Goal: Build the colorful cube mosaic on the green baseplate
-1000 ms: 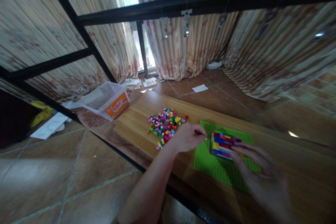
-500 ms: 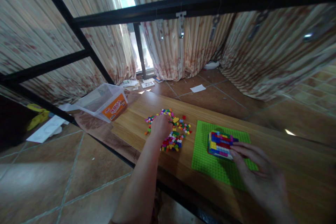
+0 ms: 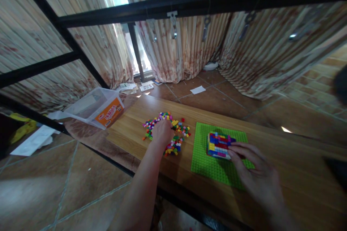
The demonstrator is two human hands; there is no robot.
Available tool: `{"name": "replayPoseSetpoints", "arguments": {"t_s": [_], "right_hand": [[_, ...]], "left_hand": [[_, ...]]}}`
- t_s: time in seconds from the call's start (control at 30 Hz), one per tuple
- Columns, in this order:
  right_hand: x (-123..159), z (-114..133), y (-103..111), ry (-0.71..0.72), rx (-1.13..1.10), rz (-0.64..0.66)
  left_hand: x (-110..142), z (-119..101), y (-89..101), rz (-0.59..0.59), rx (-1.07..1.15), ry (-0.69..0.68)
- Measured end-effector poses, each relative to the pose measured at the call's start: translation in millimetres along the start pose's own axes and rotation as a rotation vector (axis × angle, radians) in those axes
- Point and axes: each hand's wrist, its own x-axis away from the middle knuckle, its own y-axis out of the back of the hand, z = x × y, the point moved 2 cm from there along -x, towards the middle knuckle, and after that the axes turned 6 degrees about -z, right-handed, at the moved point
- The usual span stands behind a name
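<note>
My left hand (image 3: pixel 162 133) is down in a loose pile of small coloured toy bricks (image 3: pixel 172 149) on the wooden table. Its fingers are drawn together, and anything between them is hidden. A rectangular build of multicoloured toy bricks (image 3: pixel 219 146) stands on a green studded baseplate (image 3: pixel 207 171). At its right end my right hand (image 3: pixel 253 164) grips it between thumb and fingers. The top of the build shows rows of red, blue, yellow, white and pink.
A clear plastic box (image 3: pixel 92 106) with an orange label stands left of the pile. A black metal bar (image 3: pixel 173 1) with hanging clips crosses above the table (image 3: pixel 141 106). Papers (image 3: pixel 197 90) lie on the tiled floor behind, before striped curtains.
The whole view has shifted, so the table things appear further left. My left hand is still in the pile, and my right hand keeps hold of the brick build.
</note>
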Motion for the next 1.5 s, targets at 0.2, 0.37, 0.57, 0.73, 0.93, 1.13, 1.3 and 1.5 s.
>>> {"name": "replayPoseSetpoints", "arguments": {"t_s": [0.2, 0.37, 0.57, 0.73, 0.93, 1.13, 1.3, 1.5], "right_hand": [[0, 0, 0, -0.018, -0.01, 0.017], [1, -1, 0, 0.008, 0.005, 0.008], [-1, -1, -1, 0.017, -0.009, 0.001], [-2, 9, -3, -0.021, -0.087, -0.005], [-3, 25, -12, -0.116, -0.267, -0.001], [-3, 29, -18, -0.201, -0.404, 0.048], [-1, 24, -15, -0.292, -0.506, 0.005], [-2, 23, -16, -0.427, -0.667, 0.035]], "left_hand": [[1, 0, -1.7, -0.025, 0.023, -0.029], [2, -6, -6.0, -0.032, 0.042, -0.05], [1, -6, 6.3, 0.002, 0.147, -0.113], [7, -17, 12.3, 0.192, 0.638, -0.357], [38, -56, 5.8, 0.307, 0.844, -0.456], [58, -86, 3.6, 0.377, 1.083, -0.467], [57, -91, -0.9, 0.413, 1.223, -0.411], [61, -92, 1.7, 0.319, 1.108, -0.449]]}}
